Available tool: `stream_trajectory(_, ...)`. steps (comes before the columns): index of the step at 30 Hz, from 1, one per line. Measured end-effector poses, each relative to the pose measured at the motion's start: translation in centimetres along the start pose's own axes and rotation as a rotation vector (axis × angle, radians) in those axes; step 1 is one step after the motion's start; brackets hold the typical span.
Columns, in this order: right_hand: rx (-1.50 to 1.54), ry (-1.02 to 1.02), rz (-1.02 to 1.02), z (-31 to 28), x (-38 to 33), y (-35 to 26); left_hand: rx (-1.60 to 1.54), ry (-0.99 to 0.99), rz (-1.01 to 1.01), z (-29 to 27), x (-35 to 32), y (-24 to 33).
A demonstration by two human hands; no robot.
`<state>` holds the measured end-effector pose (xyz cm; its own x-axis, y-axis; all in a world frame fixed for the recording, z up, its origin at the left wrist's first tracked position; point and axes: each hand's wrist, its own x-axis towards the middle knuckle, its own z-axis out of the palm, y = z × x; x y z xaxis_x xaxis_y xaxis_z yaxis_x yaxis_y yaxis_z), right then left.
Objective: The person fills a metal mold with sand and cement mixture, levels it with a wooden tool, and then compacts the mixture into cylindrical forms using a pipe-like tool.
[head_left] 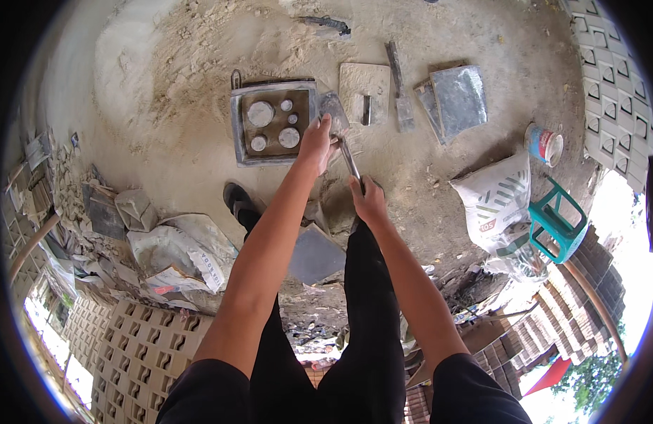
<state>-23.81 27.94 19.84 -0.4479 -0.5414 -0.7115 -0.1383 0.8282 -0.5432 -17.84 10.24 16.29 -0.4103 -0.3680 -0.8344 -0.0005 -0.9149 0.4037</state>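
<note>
My right hand is wrapped round the handle of a small shovel. The dirty grey shovel blade points away from me, over the right edge of a square metal mould. At the base of the blade, my left hand grips the shovel, its thumb along the metal. Inside the mould, several round grey discs of different sizes stand out from a brown sandy fill. A looped handle sticks up at the mould's far left corner.
Right of the mould lie a dusty board with a small dark bar, a long flat tool and stacked grey plates. A white sack, a bucket and a green stool stand farther right. Loose sand is heaped behind the mould.
</note>
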Motion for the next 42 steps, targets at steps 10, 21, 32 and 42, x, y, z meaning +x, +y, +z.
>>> stream_trajectory(10,0.053,0.331,-0.057,6.1,15.0,6.1,0.562,0.067,0.142,-8.5,-1.0,-3.1)
stream_trajectory(21,-0.026,-0.215,-0.224,0.6,-4.6,9.9,0.496,0.399,0.109,-13.8,-17.7,-11.2)
stream_trajectory(32,-0.158,0.086,-0.252,9.2,-14.7,15.8,0.571,0.837,0.232,-32.2,-23.1,-32.6)
stream_trajectory(42,-0.372,0.077,-0.113,20.1,-14.3,20.2,0.417,0.612,-0.091,-31.7,-21.5,-39.3)
